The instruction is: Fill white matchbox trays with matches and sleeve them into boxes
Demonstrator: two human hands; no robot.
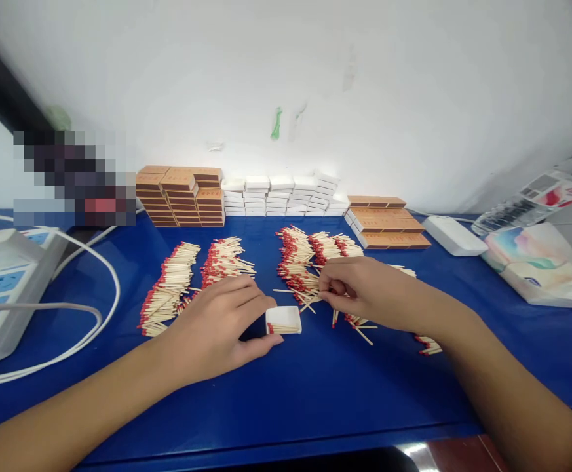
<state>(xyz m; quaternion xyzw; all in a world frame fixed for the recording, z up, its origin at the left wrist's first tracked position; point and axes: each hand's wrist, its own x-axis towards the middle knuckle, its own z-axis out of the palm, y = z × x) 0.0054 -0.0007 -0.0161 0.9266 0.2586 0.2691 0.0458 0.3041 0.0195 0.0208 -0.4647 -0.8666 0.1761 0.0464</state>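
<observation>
White tray [284,317] in left hand [227,322]

Match pile [325,246] apparently partly hidden behind the right hand [362,288]

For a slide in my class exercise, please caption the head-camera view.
Left hand holds a white tray of matches; right hand at piles of red-tipped matches on a blue table.

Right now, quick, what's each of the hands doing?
Left hand: holding the tray.
Right hand: curled at the matches; can't tell if it grips any.
</observation>
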